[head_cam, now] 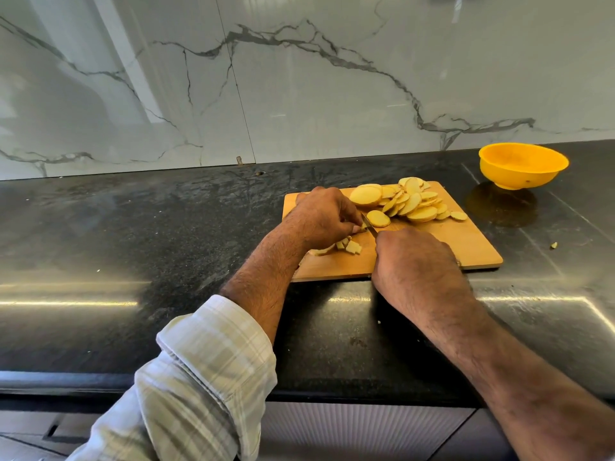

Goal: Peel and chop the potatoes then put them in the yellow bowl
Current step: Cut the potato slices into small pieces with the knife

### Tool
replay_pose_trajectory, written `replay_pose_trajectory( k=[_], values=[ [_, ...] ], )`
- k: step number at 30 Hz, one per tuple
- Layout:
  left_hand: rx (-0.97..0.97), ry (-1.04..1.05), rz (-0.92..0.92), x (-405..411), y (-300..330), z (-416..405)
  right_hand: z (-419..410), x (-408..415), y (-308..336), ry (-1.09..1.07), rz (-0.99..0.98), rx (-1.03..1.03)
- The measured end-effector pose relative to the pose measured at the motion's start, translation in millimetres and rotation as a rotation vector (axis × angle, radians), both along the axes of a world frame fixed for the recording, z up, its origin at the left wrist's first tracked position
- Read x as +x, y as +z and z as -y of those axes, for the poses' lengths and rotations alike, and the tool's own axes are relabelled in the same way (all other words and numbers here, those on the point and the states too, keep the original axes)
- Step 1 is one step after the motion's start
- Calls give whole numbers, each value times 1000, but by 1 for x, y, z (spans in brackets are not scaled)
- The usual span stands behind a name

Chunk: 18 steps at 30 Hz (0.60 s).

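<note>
A wooden cutting board [466, 242] lies on the black counter. Several round potato slices [411, 202] are heaped at its far side, and one slice [378, 218] lies apart near the blade. Small chopped pieces [350, 246] sit below my left hand [321, 216], which pinches a potato piece against the board. My right hand [416, 261] grips a knife; only a short stretch of its blade [368, 225] shows between the hands, and the handle is hidden. The yellow bowl [522, 165] stands beyond the board at the right, with nothing visible inside.
The black stone counter [149, 227] runs left to right, backed by a white marble wall [299, 78]. A small potato scrap [553, 245] lies on the counter right of the board. The counter's front edge [66, 377] is close to me.
</note>
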<state>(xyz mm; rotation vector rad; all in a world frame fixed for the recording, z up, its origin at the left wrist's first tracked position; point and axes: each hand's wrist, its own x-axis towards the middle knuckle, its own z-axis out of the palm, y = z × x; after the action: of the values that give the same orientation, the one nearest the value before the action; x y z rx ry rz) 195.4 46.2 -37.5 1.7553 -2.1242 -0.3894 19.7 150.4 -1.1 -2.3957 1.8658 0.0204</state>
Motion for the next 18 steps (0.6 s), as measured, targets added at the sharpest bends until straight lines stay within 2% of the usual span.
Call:
replay_pose_trajectory(
  k=[5,8,18],
  values=[
    [-6,38,-30,2,-2,-1,-11,-14,-8,-12,163,-239],
    [-5,50,-38,3,0,-2,-19,-14,-9,10,171,-226],
    [-10,34,-8,-1,1,-3,-19,3,-6,44,-27,-75]
  ],
)
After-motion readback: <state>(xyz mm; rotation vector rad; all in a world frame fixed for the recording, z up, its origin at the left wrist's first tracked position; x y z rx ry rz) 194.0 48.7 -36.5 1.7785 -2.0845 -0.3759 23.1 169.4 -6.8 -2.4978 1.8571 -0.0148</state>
